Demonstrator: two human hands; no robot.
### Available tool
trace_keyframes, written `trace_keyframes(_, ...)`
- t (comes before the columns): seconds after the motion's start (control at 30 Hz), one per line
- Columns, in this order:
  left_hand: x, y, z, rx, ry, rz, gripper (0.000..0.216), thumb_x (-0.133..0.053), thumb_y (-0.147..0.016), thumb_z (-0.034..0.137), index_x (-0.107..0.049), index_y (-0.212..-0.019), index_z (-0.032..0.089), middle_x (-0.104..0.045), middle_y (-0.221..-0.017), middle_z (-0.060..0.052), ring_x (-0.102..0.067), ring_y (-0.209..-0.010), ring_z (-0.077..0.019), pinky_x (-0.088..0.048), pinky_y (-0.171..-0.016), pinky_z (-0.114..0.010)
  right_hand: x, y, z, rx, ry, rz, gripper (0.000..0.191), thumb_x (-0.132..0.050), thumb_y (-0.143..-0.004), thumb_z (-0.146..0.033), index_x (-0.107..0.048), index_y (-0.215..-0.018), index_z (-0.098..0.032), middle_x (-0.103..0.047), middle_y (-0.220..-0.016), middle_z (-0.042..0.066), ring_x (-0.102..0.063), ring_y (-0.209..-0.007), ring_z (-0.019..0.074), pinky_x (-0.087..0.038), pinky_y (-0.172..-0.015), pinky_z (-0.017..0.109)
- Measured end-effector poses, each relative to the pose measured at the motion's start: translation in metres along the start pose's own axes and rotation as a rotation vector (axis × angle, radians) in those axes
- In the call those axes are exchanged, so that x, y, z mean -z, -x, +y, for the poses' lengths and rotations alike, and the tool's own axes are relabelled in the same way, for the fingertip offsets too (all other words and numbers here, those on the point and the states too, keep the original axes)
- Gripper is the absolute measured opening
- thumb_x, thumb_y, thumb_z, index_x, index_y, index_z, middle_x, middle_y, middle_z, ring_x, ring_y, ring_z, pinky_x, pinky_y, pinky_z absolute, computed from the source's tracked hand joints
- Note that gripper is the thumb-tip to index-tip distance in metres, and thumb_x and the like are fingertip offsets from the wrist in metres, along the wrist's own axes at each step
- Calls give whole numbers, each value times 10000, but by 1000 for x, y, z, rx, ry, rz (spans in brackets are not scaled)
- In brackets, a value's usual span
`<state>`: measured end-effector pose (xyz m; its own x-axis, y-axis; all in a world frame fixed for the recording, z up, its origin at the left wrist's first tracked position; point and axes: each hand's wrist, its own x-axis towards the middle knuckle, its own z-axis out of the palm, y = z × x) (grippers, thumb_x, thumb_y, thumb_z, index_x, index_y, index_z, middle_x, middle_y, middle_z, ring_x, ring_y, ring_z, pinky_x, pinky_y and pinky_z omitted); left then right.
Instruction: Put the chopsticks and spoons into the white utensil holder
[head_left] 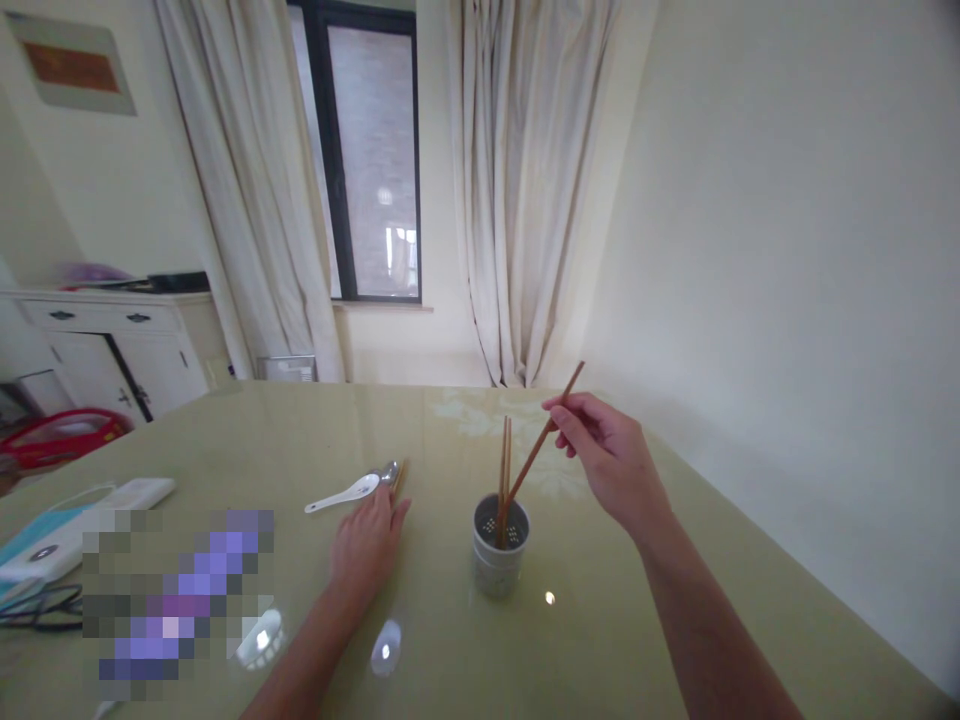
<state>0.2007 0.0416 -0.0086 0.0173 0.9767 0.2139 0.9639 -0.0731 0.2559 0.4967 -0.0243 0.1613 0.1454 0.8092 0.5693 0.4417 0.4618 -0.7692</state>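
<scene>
My right hand pinches a brown wooden chopstick near its upper end. The chopstick slants down into a grey cylindrical utensil holder with small holes in its bottom. More chopsticks stand almost upright inside it. To the left, my left hand rests low over the table, fingers stretched forward and thumb apart. Its fingertips reach a metal spoon and a light wooden chopstick, both partly hidden by the hand. A white ceramic spoon lies just beyond, its handle pointing left.
The glossy greenish table reflects lights. At its left are a white device, dark-framed glasses and a pixelated purple item. A wall borders the right side; curtains and a window stand behind.
</scene>
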Motion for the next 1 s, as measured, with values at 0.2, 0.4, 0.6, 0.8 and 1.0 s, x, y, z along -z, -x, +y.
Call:
trace_keyframes(0.2, 0, 3, -2, -10, -168, -94, 338, -395, -1099, 317, -681, -1236, 200, -748, -1293, -147, -741, -1153, -255, -551, -976, -364, -23, 1, 13, -39, 181, -258, 179, -593, -1003, -316, -740, -982, -215, -795, -833, 33, -700, -687, 181, -530, -675, 290)
trace_keyframes(0.4, 3, 3, -1, 14, -198, -97, 335, -381, -1098, 307, -695, -1163, 210, -756, -1241, -126, -749, -1141, -256, -559, -955, -350, -33, 3, 22, -70, 257, -345, 173, -615, -1014, -236, -719, -878, -209, -804, -812, 14, -714, -649, 164, -498, -698, 279)
trace_keyframes(0.6, 7, 6, 1, 29, -187, -95, 327, -397, -1089, 293, -709, -1127, 204, -778, -1205, -131, -760, -1120, -267, -573, -943, -362, -41, 4, 28, -100, 343, -377, 327, -555, -1055, -224, -689, -757, -215, -800, -776, 14, -661, -570, 152, -459, -660, 277)
trace_keyframes(0.8, 8, 7, 2, 28, -189, -95, 311, -422, -1081, 281, -725, -1106, 212, -798, -1157, -118, -770, -1098, -263, -574, -917, -351, -48, 5, 31, -118, 448, -362, 345, -629, -1039, -250, -683, -699, -222, -798, -717, 14, -695, -656, 183, -430, -678, 289)
trace_keyframes(1.0, 7, 8, 3, 42, -182, -77, 307, -436, -1074, 279, -730, -1118, 204, -805, -1137, -136, -779, -1059, -273, -577, -908, -373, -51, 4, 36, -130, 536, -321, 281, -686, -1023, -294, -731, -754, -223, -770, -675, 16, -694, -647, 192, -424, -660, 291)
